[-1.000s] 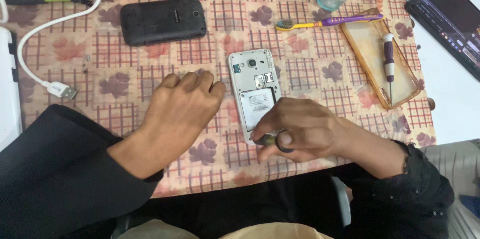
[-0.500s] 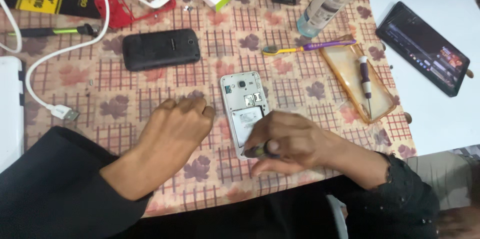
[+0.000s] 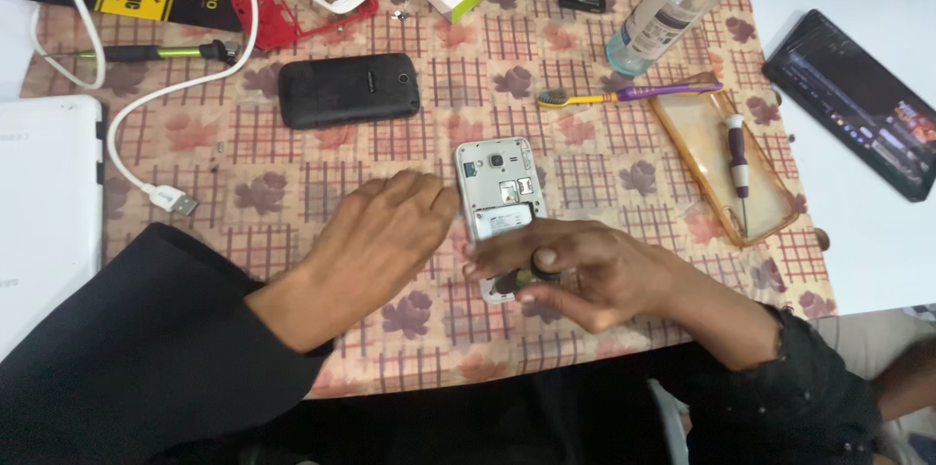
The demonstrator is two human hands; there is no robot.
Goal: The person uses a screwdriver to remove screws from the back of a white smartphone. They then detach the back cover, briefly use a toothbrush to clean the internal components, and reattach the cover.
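Phone [image 3: 499,182] with its back off sits mid-frame. Your left hand [image 3: 385,231] rests curled beside it, gripping nothing. Your right hand [image 3: 575,275] pinches a small tool [image 3: 517,280] over its lower end.

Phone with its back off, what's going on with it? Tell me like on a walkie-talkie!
Left hand steadies the opened phone on the cloth. Right hand covers its lower end, pinching a small dark thing. Nothing in the way.

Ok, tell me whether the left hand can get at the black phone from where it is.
Probably yes. The left hand rests beside the opened phone, and only bare tablecloth lies between it and the black phone.
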